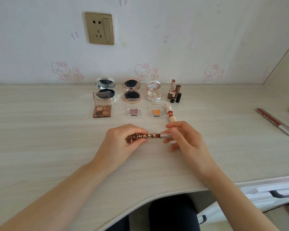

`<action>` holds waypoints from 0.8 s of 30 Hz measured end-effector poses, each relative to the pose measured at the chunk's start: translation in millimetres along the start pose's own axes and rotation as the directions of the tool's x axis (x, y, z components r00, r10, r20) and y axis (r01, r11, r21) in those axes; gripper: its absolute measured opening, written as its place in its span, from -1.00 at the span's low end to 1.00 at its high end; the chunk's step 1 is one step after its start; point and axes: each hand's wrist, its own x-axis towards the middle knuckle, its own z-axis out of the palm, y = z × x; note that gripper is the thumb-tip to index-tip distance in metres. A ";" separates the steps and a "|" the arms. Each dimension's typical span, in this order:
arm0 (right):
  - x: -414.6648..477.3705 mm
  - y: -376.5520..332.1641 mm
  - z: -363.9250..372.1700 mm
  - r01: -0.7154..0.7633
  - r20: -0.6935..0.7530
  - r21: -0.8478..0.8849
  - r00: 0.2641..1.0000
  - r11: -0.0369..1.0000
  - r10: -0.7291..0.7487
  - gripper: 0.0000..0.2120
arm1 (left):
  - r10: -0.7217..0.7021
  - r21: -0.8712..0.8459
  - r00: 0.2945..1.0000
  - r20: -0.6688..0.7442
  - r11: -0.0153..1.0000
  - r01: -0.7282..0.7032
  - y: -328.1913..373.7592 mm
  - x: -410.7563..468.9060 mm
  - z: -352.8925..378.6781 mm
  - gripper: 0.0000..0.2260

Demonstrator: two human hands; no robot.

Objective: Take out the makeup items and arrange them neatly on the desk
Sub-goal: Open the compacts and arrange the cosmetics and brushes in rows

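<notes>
Horizontally, the brown lettered lip-gloss tube (148,136) lies between both hands: left grip (122,144) clasps its body, right grip (185,139) pinches its silver cap (165,135), above the pale wooden table (40,134).

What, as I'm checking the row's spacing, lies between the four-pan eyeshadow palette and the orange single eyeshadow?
The pink single eyeshadow, lid open; head view.

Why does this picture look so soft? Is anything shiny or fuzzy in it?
Head view: soft, even light, only faint shadows beneath the left hand and right hand; head view: a bright glint on the lid of the silver compact; head view: lettering on the held lip tube is sharp, while the tubes at the right edge look smeared.
</notes>
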 end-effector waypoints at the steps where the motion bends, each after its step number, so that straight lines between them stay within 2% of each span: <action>1: 0.2 0.1 0.6 -0.019 -0.022 0.001 1.000 1.000 0.019 -0.84 | -0.001 0.000 1.000 -0.001 1.000 0.001 0.1 -0.1 -0.1 -0.82; 5: -0.3 0.8 0.7 -0.020 -0.007 -0.095 1.000 0.995 0.019 -0.78 | 0.003 0.012 1.000 0.014 1.000 -0.003 0.2 -0.4 -0.8 -0.82; 11: -0.2 2.6 -2.3 0.010 -0.005 -0.038 1.000 0.999 -0.011 -0.74 | -0.004 0.022 1.000 0.015 1.000 0.003 0.3 -0.6 -0.8 -0.82; 14: 0.7 0.3 -0.8 -0.036 -0.049 0.001 0.998 0.999 0.036 -0.89 | -0.002 0.022 1.000 0.007 1.000 0.002 0.3 -0.6 -1.2 -0.81; 16: 0.6 0.8 0.6 -0.061 -0.053 -0.042 0.997 0.997 0.059 -0.81 | -0.001 0.029 1.000 0.011 1.000 0.001 0.8 -0.6 -1.0 -0.82; 19: -0.2 0.1 1.0 -0.050 -0.032 -0.068 0.998 0.996 0.048 -0.87 | -0.009 0.034 1.000 0.020 0.999 0.008 1.1 -0.5 -1.1 -0.81; 22: -0.5 -0.2 -2.5 -0.037 -0.023 -0.039 0.999 0.999 0.036 -0.82 | 0.002 0.040 1.000 0.026 0.999 -0.003 1.5 -0.6 -1.0 -0.81; 24: -0.4 -1.1 -2.5 -0.032 -0.027 -0.005 0.999 0.999 0.031 -0.89 | -0.005 0.034 1.000 0.016 0.999 0.004 1.4 -0.5 -1.3 -0.81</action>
